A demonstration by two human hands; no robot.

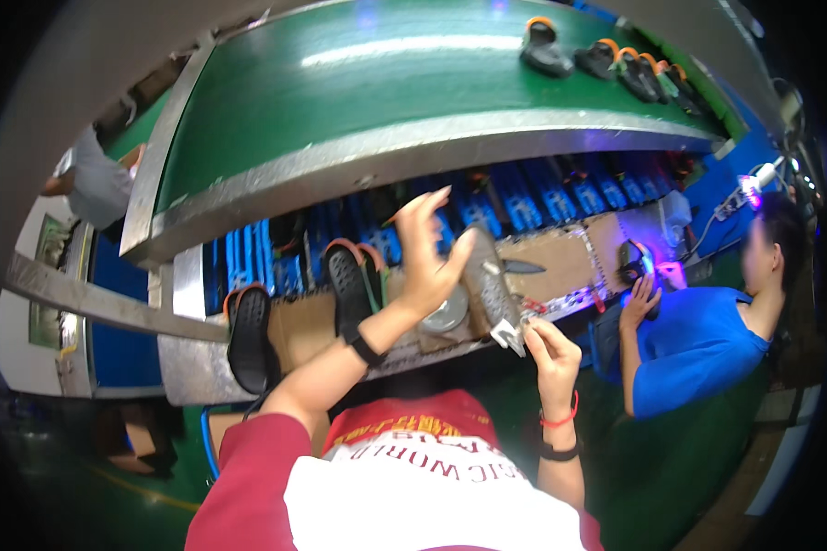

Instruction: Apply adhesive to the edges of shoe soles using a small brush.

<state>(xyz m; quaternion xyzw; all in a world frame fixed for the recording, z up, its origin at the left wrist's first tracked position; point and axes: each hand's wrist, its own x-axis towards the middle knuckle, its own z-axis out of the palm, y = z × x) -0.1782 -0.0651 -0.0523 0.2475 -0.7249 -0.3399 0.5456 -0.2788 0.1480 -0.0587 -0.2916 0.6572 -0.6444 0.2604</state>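
My left hand [424, 266] is raised over the work ledge, thumb and fingers apart, with nothing in it. Low and to the right, my right hand [555, 360] pinches a small white piece [507, 336], too small to tell its kind. That piece is at the near end of a grey perforated clog [492, 289], which lies on the ledge between my hands; whether they touch I cannot tell. Beside my left wrist stands a dark clog with an orange strap [347, 280]. Another dark clog [250, 340] is farther left. A round grey lidded container [445, 312] sits between my left hand and the grey clog.
Beyond the ledge runs a green conveyor belt [340, 110] with a metal edge; several dark clogs [547, 50] sit at its far right. Blue racks [515, 202] lie beneath it. Cardboard [551, 262] covers the ledge. A co-worker in blue [698, 340] handles a dark shoe at the right.
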